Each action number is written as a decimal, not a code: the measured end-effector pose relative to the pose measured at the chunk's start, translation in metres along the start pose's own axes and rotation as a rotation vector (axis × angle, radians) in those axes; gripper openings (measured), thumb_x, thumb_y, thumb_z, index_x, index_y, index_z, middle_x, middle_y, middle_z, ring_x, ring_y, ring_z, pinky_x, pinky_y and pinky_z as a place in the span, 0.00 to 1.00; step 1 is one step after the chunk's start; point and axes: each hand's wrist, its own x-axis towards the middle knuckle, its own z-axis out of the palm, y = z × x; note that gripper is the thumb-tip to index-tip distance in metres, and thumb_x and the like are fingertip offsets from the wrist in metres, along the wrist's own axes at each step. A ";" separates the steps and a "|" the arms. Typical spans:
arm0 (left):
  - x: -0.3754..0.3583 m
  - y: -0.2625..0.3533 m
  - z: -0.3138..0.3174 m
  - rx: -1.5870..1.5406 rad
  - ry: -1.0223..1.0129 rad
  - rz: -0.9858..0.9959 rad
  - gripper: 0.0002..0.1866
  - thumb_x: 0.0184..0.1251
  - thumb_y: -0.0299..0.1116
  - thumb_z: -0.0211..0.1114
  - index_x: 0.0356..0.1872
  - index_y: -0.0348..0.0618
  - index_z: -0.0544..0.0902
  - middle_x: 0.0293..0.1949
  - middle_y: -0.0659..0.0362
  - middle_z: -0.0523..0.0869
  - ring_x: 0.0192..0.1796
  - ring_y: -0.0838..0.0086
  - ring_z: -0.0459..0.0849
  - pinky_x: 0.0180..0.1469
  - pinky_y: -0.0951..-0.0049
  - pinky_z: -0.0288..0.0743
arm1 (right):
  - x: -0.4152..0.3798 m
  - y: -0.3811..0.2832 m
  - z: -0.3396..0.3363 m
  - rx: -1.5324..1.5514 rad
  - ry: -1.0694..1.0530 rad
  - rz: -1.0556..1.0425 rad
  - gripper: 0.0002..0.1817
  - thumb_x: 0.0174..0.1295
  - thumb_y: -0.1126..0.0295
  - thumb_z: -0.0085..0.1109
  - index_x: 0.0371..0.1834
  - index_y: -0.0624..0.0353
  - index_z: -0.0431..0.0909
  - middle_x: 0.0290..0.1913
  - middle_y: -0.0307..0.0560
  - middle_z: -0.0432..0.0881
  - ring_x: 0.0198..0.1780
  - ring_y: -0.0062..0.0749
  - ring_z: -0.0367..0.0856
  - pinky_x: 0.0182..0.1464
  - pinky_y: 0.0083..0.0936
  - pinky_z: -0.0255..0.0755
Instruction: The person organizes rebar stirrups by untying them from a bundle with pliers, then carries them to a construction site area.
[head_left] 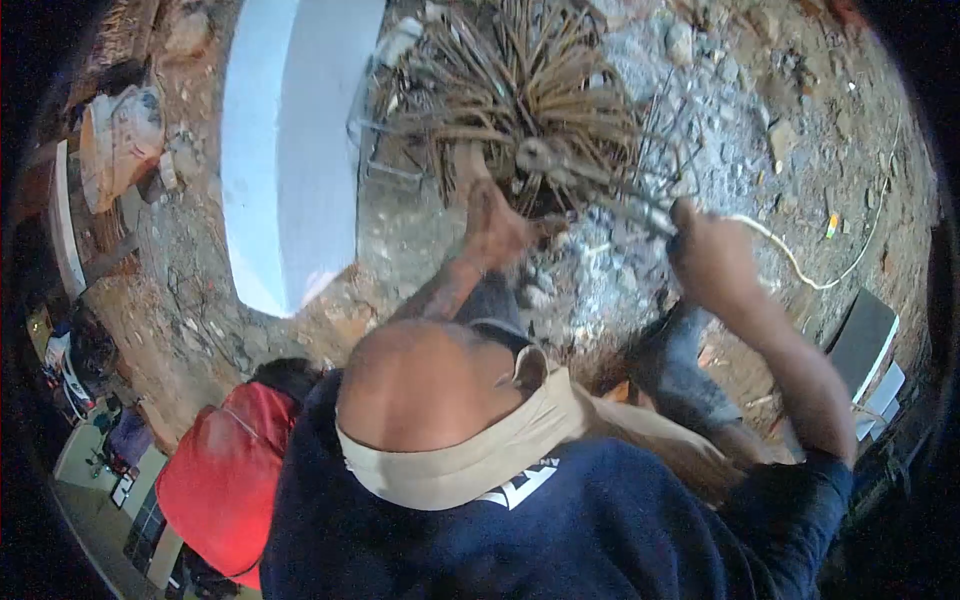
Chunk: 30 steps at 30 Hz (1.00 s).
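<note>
Rubble and gravel ground [760,130] lies under us, a white slab [290,150] to the left. Our left hand [495,228] presses into a bundle of dry sticks [520,90]; how far its grip is closed we cannot tell. Our right hand [712,255] is closed on a rod [600,190] running into the bundle. Brittle sticks may snap, or the rod slip on loose stones.

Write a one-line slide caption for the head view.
Seen from above, a person's left hand and right hand grasp a bundle of dry sticks and metal rods over stony ground.
</note>
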 end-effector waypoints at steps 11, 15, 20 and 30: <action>0.000 0.012 -0.004 -0.181 0.214 0.041 0.73 0.33 0.76 0.64 0.67 0.27 0.38 0.65 0.34 0.48 0.69 0.43 0.46 0.68 0.49 0.41 | 0.032 -0.017 0.138 0.532 0.151 0.145 0.24 0.50 0.68 0.62 0.50 0.65 0.69 0.24 0.61 0.78 0.26 0.54 0.79 0.28 0.42 0.73; 0.004 0.009 -0.005 -0.167 0.282 0.098 0.71 0.32 0.74 0.66 0.67 0.30 0.40 0.63 0.36 0.50 0.65 0.44 0.52 0.67 0.49 0.44 | 0.008 -0.018 0.123 0.599 0.228 -0.006 0.23 0.53 0.61 0.65 0.41 0.68 0.68 0.22 0.61 0.76 0.25 0.57 0.77 0.31 0.43 0.71; 0.007 0.012 -0.006 -0.155 0.355 0.142 0.68 0.36 0.78 0.59 0.65 0.28 0.44 0.60 0.30 0.54 0.62 0.36 0.56 0.61 0.42 0.52 | 0.009 0.011 0.054 0.774 -0.162 -0.039 0.21 0.61 0.56 0.58 0.33 0.66 0.69 0.23 0.50 0.77 0.25 0.36 0.77 0.28 0.34 0.69; 0.002 0.010 -0.002 -0.161 0.290 0.068 0.70 0.34 0.79 0.59 0.66 0.29 0.42 0.62 0.30 0.50 0.65 0.37 0.51 0.64 0.41 0.46 | 0.011 0.022 0.046 1.073 -0.423 -0.178 0.18 0.67 0.55 0.49 0.41 0.62 0.73 0.31 0.43 0.81 0.34 0.23 0.73 0.39 0.26 0.68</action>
